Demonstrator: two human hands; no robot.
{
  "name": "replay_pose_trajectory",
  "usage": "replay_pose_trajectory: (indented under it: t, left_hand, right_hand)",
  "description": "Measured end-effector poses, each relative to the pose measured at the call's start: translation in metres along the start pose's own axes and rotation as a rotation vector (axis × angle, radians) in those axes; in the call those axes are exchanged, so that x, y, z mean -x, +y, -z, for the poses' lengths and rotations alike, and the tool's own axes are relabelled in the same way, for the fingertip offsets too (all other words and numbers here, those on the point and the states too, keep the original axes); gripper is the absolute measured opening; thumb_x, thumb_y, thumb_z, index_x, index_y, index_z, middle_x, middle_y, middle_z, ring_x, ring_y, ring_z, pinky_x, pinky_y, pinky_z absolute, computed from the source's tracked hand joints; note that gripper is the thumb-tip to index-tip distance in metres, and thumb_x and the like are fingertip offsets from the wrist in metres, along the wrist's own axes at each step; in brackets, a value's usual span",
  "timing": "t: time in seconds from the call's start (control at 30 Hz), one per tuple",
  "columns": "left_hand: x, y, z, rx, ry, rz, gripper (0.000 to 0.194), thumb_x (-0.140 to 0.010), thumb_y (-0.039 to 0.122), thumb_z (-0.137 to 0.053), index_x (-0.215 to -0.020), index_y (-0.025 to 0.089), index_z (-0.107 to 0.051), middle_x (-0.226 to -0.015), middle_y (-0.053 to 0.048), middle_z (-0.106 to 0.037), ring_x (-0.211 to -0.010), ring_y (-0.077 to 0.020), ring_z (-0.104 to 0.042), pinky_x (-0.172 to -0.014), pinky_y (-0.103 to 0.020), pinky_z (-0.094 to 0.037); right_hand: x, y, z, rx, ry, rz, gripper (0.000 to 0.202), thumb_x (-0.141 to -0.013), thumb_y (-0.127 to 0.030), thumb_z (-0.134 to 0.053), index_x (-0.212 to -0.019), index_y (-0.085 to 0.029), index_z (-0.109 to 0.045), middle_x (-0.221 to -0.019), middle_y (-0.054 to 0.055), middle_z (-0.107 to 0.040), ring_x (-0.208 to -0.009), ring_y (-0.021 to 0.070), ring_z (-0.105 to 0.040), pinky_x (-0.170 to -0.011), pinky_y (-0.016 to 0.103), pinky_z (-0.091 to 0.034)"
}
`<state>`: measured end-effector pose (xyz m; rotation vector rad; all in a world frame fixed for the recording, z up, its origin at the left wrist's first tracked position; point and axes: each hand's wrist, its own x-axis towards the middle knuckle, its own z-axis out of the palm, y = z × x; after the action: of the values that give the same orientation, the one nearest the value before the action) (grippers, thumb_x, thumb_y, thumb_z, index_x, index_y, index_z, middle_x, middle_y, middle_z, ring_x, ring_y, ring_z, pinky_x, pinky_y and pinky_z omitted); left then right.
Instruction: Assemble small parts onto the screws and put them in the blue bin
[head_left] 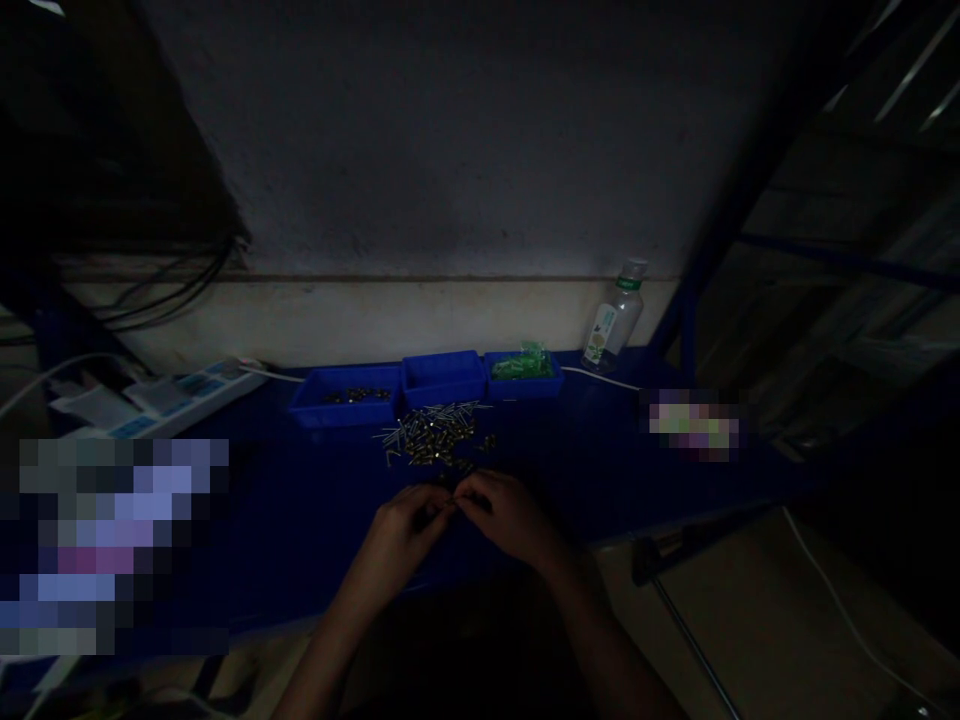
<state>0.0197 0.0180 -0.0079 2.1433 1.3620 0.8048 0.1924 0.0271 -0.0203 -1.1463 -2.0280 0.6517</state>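
In the head view, the fingers of the left hand and right hand are bent in toward each other, tips nearly meeting; whether a small piece is gripped there cannot be told. Just beyond the fingers, a pile of brass-coloured fittings is spread on the tabletop. At its far edge, thin pins are seen, their long axes pointed mostly sideways, some slanted. Farther beyond, 3 blue bins are lined up.

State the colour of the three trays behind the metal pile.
The trays are blue; the head view shows them best.
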Motion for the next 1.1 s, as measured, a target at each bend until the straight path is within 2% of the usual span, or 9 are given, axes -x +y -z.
replay_pose_trajectory:
  t: [0.27, 0.53, 0.73, 0.9, 1.1]
  left_hand:
    - [0.0004, -0.0021, 0.0002, 0.041, 0.028, 0.01, 0.019, -0.083, 0.03, -0.05, -0.091, 0.02, -0.064, -0.089, -0.003, -0.067, -0.082, -0.0177, -0.062, -0.074, -0.028, -0.048]
    - [0.0022, -0.0004, 0.0003, 0.102, -0.006, -0.018, 0.019, -0.083, 0.032, -0.051, -0.091, 0.019, -0.064, -0.09, -0.004, -0.065, -0.084, -0.0165, -0.06, -0.075, -0.026, -0.046]
    - [0.002, 0.0008, 0.0014, 0.107, 0.014, -0.021, 0.016, -0.082, 0.03, -0.052, -0.089, 0.019, -0.062, -0.089, -0.002, -0.064, -0.083, -0.0159, -0.06, -0.075, -0.025, -0.045]
    - [0.0038, 0.0, 0.0027, 0.073, 0.037, 0.086, 0.018, -0.081, 0.032, -0.052, -0.092, 0.019, -0.059, -0.08, 0.001, -0.065, -0.067, -0.0136, -0.059, -0.062, -0.023, -0.044]
    - [0.0047, -0.0026, 0.0006, 0.087, 0.024, 0.073, 0.019, -0.08, 0.035, -0.055, -0.087, 0.019, -0.062, -0.085, 0.0, -0.068, -0.08, -0.0166, -0.063, -0.073, -0.024, -0.045]
  right_hand:
    - [0.0, 0.0008, 0.0, -0.029, 0.037, -0.024, 0.009, -0.085, -0.019, -0.051, -0.086, -0.021, -0.059, -0.084, 0.0, -0.063, -0.079, 0.012, -0.058, -0.072, 0.022, -0.042]
    - [0.0007, 0.0007, -0.0013, 0.032, -0.014, -0.002, 0.01, -0.079, -0.012, -0.056, -0.082, -0.02, -0.059, -0.081, -0.001, -0.062, -0.075, 0.0112, -0.057, -0.068, 0.021, -0.04]
    - [-0.0004, 0.0026, -0.002, 0.027, 0.006, 0.019, 0.012, -0.08, -0.012, -0.055, -0.086, -0.02, -0.061, -0.086, 0.0, -0.062, -0.081, 0.0124, -0.056, -0.074, 0.023, -0.04]
    - [0.0001, 0.0007, 0.0, -0.032, 0.059, 0.034, 0.009, -0.085, -0.02, -0.052, -0.09, -0.02, -0.06, -0.09, 0.001, -0.062, -0.087, 0.0124, -0.056, -0.078, 0.024, -0.04]
    - [0.0023, -0.0022, 0.0005, -0.013, -0.001, 0.03, 0.014, -0.086, -0.03, -0.052, -0.084, -0.019, -0.061, -0.083, 0.001, -0.063, -0.079, 0.012, -0.057, -0.072, 0.023, -0.04]
